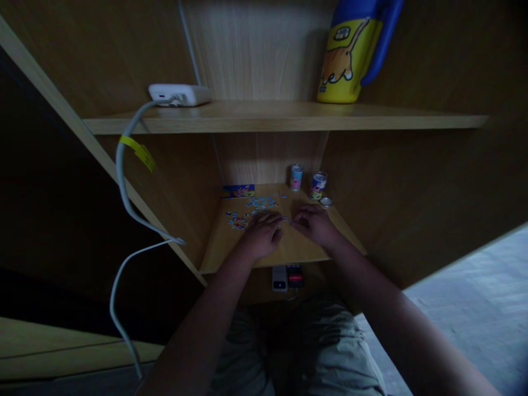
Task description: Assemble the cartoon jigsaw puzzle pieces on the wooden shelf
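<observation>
Both my hands rest on a small wooden desk surface [305, 250] among scattered small puzzle pieces [251, 212]. My left hand [263, 234] lies knuckles up with fingers curled over pieces at its tips. My right hand [315, 224] sits just to the right, fingers bent and pinched toward a piece near the left hand. What either hand holds is too small and dark to name. A picture card [238, 191] leans at the back left.
Two small printed tins [296, 177] [318, 185] and a round lid [325, 202] stand at the desk's back right. A shelf [289, 118] above carries a white charger [179, 94] with a hanging cable [124, 187] and a yellow and blue jug [350, 55]. Wooden walls close both sides.
</observation>
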A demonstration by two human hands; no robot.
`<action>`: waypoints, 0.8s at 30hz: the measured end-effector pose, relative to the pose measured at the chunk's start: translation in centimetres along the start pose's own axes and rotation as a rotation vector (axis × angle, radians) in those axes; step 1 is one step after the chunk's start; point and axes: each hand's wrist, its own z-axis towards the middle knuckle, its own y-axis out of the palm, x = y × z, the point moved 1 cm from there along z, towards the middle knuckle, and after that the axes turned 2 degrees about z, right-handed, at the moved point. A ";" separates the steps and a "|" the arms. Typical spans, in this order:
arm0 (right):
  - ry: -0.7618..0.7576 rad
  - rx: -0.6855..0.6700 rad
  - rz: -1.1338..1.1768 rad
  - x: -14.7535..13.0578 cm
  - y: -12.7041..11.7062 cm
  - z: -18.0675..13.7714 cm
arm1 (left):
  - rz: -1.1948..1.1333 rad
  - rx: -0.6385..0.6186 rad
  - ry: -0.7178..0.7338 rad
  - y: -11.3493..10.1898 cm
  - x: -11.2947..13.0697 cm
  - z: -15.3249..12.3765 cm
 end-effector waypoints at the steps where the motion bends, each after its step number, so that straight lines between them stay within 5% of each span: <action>1: 0.003 -0.005 0.003 -0.3 0.1 0.1 | 0.001 -0.008 -0.001 0.1 0.0 0.1; 24: 0.004 -0.022 0.043 -1.3 0.4 0.4 | -0.007 0.033 -0.003 -0.3 0.1 0.4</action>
